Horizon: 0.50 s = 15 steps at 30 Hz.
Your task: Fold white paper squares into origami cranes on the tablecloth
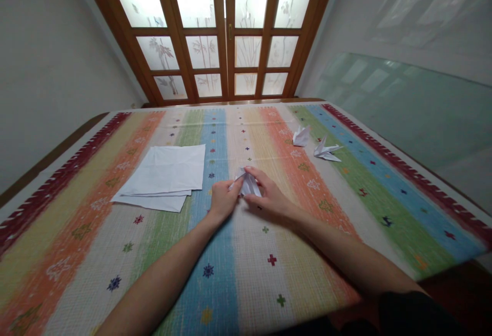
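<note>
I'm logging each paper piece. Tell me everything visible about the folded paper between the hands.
The folded paper is small, white and thin, creased into a layered, pointed shape. It is down at the striped cloth near the table's middle. The left hand pinches its left side; the right hand holds its top and right side. Its finer folds are too small to tell.

A single head-worn camera looks forward and down along the striped tablecloth [96, 254] from its near edge, facing the glazed wooden doors [226, 33] beyond the far end; the left hand [222, 200] and right hand [269, 200] lie near, mid-frame
</note>
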### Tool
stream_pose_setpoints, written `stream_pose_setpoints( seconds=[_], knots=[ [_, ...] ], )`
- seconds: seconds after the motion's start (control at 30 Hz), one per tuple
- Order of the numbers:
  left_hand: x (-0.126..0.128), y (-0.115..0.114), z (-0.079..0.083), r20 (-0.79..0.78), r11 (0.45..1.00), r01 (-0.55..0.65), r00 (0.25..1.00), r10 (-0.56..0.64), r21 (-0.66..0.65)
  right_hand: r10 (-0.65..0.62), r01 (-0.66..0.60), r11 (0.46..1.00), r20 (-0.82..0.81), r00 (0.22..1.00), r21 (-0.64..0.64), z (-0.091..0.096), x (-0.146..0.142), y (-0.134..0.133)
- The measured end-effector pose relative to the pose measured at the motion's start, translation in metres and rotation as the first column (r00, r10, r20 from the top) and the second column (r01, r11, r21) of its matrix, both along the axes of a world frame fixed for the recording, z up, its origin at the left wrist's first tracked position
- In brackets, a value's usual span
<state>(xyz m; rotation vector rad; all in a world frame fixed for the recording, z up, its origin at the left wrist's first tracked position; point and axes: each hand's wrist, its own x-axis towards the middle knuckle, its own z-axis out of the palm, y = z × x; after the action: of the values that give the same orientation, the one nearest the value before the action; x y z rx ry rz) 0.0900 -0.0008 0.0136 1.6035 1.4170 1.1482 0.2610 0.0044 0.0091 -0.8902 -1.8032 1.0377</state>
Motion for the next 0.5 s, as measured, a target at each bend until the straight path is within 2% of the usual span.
stream_pose_setpoints(
  seconds=[0.1,0.23,0.4,0.5],
  knots=[
    [-0.006,0.005,0.002,0.114,0.996,0.07,0.991,-0.064,-0.052,-0.073,0.075,0.996,0.031,0.997,-0.04,0.0,0.004,0.006],
    [-0.015,0.012,0.005,0.314,0.989,0.116,0.946,-0.083,-0.087,-0.014,0.011,1.0,0.148,0.989,0.017,0.0,0.016,0.018],
    [-0.019,0.018,0.004,0.496,0.966,0.112,0.868,0.018,-0.233,0.009,-0.035,0.995,0.262,0.965,0.097,0.014,0.032,0.028],
    [-0.021,0.021,0.004,0.605,0.937,0.15,0.793,0.078,-0.316,-0.007,0.003,1.0,0.202,0.979,0.021,0.022,0.04,0.031]
  ],
)
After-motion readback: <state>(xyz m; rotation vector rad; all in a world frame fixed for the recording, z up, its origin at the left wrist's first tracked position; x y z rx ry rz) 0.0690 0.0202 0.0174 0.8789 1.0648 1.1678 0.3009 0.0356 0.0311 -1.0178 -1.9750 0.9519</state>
